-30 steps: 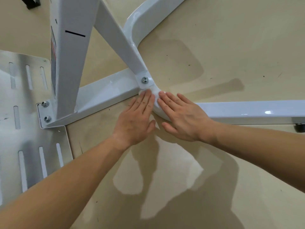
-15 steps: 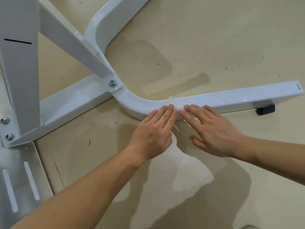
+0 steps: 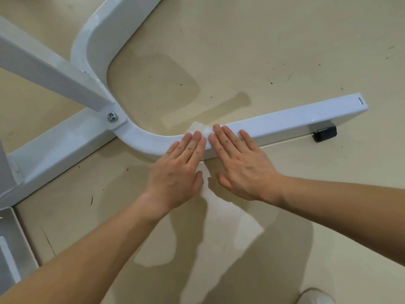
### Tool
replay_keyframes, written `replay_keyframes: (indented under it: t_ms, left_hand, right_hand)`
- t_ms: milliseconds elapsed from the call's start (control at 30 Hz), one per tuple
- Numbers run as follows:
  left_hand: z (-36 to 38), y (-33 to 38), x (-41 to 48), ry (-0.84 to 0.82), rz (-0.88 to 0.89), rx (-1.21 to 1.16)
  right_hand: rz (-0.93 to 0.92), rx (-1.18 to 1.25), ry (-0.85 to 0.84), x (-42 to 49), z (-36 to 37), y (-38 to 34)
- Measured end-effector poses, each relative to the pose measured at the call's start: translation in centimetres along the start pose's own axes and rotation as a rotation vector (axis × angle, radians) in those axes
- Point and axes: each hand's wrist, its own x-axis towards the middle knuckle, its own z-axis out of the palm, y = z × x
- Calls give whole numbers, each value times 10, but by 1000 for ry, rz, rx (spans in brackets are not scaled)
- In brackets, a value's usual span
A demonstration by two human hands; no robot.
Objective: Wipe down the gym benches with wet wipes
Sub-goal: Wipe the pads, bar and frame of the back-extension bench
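The gym bench's white steel base leg (image 3: 295, 121) lies on the beige floor and curves away from a bolted joint (image 3: 112, 116). A white wet wipe (image 3: 200, 128) is draped over the leg where the curve straightens; its far edge sticks out past my fingertips. My left hand (image 3: 177, 172) and my right hand (image 3: 243, 167) lie flat side by side on the wipe, fingers together, pressing it onto the leg. Most of the wipe is hidden under the hands.
A second white leg (image 3: 92, 36) curves off toward the top, and a diagonal brace (image 3: 50, 69) meets the joint. A black rubber foot (image 3: 324, 133) sits under the leg's right end. A slotted metal plate (image 3: 8, 249) lies at lower left, a shoe tip (image 3: 315, 296) at bottom right.
Both hands have slid the wipe to the right along the leg, from the bolted joint round the curve to the start of the straight part. The view has followed them.
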Motion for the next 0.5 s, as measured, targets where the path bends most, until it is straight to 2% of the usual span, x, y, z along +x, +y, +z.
replay_keyframes:
  t_ms: [200,367,500]
  left_hand:
    - [6,73,77,14,90,-70]
    - [5,132,136,-135,190,-35]
    - [3,173,177,-166,244,-4]
  right_hand:
    - [150,-92,-12,-40,9,89]
    - [280,-89,-67,-73,14,153]
    - [375,-53,-85,-95,17,195]
